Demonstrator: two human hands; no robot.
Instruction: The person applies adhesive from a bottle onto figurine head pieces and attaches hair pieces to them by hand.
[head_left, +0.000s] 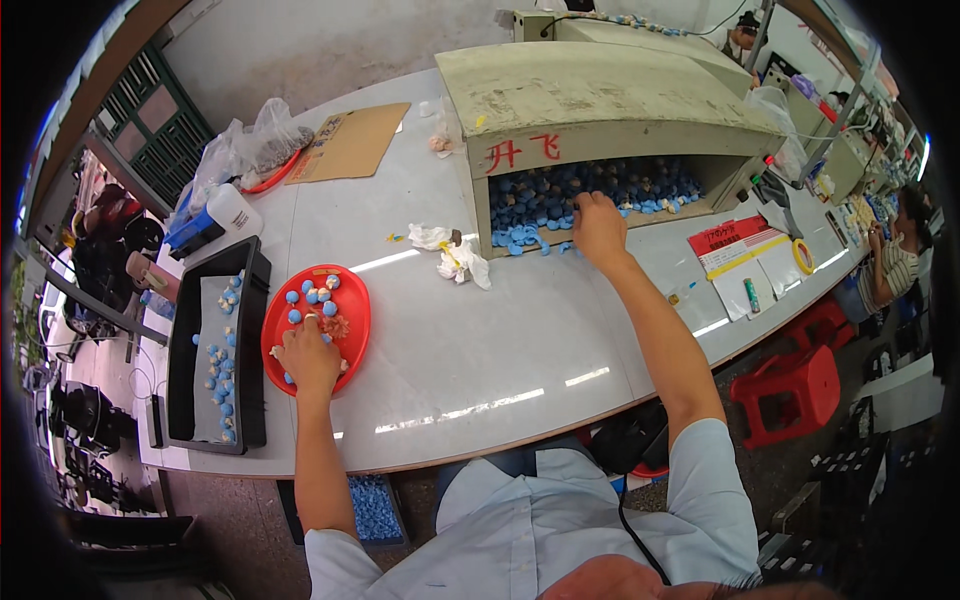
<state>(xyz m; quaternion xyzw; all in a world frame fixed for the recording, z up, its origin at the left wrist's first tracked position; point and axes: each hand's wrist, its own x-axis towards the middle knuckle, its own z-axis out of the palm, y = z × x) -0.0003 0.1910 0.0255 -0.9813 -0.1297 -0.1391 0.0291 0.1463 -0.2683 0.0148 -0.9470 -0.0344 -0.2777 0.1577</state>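
On red plate (352,312), left hand (308,357) flat, fingers spread, right hand (598,228) outstretched, curled over blue pieces (540,205).

From here I cannot tell whether my right hand's fingers (583,205) pinch any blue piece (540,205); their tips sink into the heap. The hood (600,95) hides the pieces beyond them. Under my left hand (308,355), part of the red tray (355,320) is covered.

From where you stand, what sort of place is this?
It looks like a small factory or assembly workshop. The right hand reaches into a heap of small blue parts under a boxy hood, the left hand rests on a red tray of the same parts, and another worker sits at the next bench.
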